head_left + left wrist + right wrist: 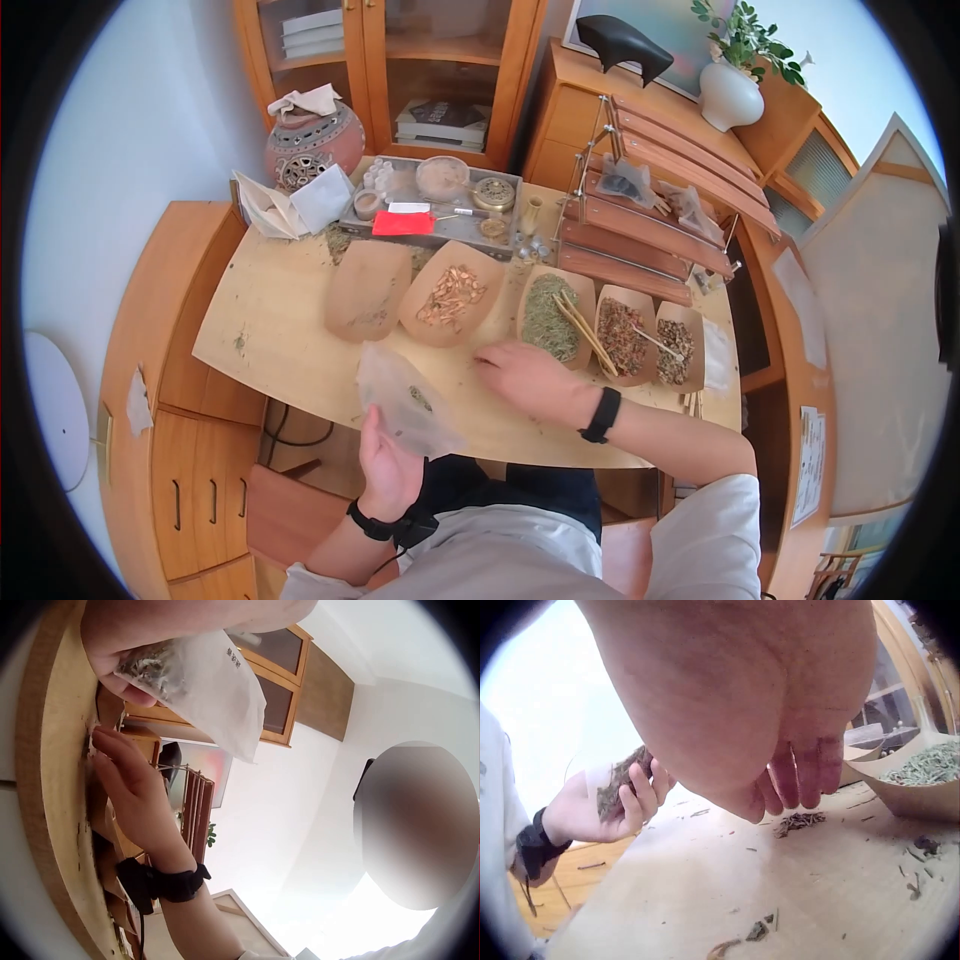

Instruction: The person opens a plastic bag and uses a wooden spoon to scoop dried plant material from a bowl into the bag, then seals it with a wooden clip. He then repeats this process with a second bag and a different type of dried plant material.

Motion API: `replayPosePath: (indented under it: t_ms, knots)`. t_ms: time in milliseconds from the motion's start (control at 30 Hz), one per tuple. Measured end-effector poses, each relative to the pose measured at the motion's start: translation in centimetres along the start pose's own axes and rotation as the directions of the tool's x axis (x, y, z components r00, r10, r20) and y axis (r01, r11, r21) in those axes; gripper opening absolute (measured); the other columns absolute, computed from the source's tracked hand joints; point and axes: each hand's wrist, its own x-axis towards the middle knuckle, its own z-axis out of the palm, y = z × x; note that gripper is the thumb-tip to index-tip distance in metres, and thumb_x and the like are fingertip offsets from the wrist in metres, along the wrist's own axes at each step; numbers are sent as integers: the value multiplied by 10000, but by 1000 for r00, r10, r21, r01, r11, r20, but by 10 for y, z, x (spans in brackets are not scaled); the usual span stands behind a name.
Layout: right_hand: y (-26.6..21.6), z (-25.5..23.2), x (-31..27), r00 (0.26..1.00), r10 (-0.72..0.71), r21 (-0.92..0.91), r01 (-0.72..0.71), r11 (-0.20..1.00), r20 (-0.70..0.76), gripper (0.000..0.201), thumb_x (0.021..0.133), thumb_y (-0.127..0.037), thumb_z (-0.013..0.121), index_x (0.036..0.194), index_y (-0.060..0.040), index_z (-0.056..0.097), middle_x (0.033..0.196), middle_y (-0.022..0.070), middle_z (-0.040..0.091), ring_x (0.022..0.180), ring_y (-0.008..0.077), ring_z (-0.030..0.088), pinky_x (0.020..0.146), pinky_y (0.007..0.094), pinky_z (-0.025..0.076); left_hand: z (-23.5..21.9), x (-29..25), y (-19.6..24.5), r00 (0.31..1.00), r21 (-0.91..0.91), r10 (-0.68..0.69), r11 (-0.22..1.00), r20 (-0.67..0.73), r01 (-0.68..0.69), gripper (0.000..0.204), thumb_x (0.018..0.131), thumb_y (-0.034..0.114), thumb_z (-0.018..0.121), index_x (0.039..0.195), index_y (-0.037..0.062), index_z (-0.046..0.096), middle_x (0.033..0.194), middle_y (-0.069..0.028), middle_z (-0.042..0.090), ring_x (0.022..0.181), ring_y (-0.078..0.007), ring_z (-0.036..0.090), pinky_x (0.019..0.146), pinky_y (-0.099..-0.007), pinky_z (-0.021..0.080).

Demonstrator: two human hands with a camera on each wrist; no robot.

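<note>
My left hand (390, 465) grips a translucent white pouch (395, 390) near the front edge of the table. Dark dried herbs (620, 782) show through the pouch, bunched low in the hand; in the left wrist view the pouch (217, 694) carries small dark print. My right hand (535, 382) is low over the tabletop, in front of the paper trays. In the right wrist view its fingers point down, with the fingertips right at a small pile of dried herb bits (800, 823). Nothing shows between its thumb and fingers.
Paper trays stand in a row: one with scraps (366, 300), one with orange-brown chips (453, 300), one with green herb and tongs (550, 318), then two darker mixes. Behind are a grey tray (350, 225) of containers and a wooden rack (620, 250). Loose crumbs (757, 930) dot the tabletop.
</note>
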Motion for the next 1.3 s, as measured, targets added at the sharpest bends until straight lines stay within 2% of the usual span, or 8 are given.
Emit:
replayPosePath:
  t_ms: [67, 167, 367, 467, 567, 867, 1167, 1300]
  knots:
    - [0, -15, -5, 999, -3, 37, 5, 999, -44, 304, 840, -83, 570, 1119, 18, 636, 1103, 133, 622, 1048, 304, 607, 911, 397, 489, 0, 1, 0, 1000, -2, 2, 1000, -8, -2, 513, 1046, 369, 375, 1477, 90, 368, 1442, -64, 471, 1334, -249, 426, 1129, -426, 309]
    - [0, -25, -4, 998, 38, -64, -42, 997, -51, 307, 834, -108, 581, 1116, -1, 641, 1010, 111, 621, 973, 289, 608, 889, 395, 471, 2, 1, -2, 1000, -8, 0, 1000, -14, 0, 514, 1044, 371, 385, 1474, 89, 372, 1441, -64, 472, 1332, -249, 426, 1128, -426, 308]
    - [-16, 0, 15, 994, 76, -363, -100, 926, -79, 181, 782, -91, 593, 942, -53, 669, 868, 68, 632, 941, 230, 603, 919, 344, 396, 8, 3, -4, 1000, 28, -12, 1000, -2, 13, 508, 1043, 366, 392, 1467, 87, 380, 1433, -63, 476, 1323, -251, 432, 1118, -426, 316]
    - [-15, -11, 24, 985, 141, -317, -103, 943, 99, 173, 790, -129, 604, 930, -53, 670, 873, 75, 629, 920, 258, 612, 883, 371, 438, 8, 1, -1, 1000, 31, 1, 1000, -8, -1, 506, 1042, 367, 395, 1465, 89, 384, 1431, -62, 478, 1321, -249, 434, 1116, -427, 317]
    - [-7, 7, 24, 990, 134, -237, -121, 964, 41, 100, 771, -104, 605, 843, -60, 658, 855, 89, 630, 882, 273, 634, 817, 377, 490, 6, 0, 0, 1000, 24, 19, 1000, -7, -19, 506, 1041, 369, 398, 1463, 90, 385, 1430, -62, 479, 1320, -246, 435, 1117, -426, 316]
    - [-12, 19, 27, 994, 89, -309, -66, 949, 62, 93, 768, -82, 596, 799, -51, 678, 817, 98, 638, 801, 246, 669, 713, 363, 538, 9, 2, -3, 999, 32, 26, 999, -23, -25, 512, 1042, 377, 402, 1464, 88, 383, 1431, -60, 485, 1329, -245, 437, 1124, -426, 316]
    - [-3, 16, 27, 994, 110, -126, -109, 986, 3, 84, 793, -82, 594, 840, -41, 649, 858, 125, 646, 820, 289, 675, 716, 392, 555, 15, 9, -4, 999, 60, 39, 997, -19, -38, 513, 1042, 384, 402, 1462, 90, 385, 1443, -65, 479, 1332, -242, 438, 1126, -422, 320]
    - [2, -7, 20, 957, 283, 202, -266, 943, -59, 103, 791, -90, 625, 846, -9, 655, 852, 141, 667, 797, 313, 674, 706, 398, 547, 12, 16, -7, 998, 77, 55, 996, -31, -53, 507, 1044, 389, 396, 1454, 91, 395, 1424, -63, 495, 1318, -237, 451, 1119, -419, 331]
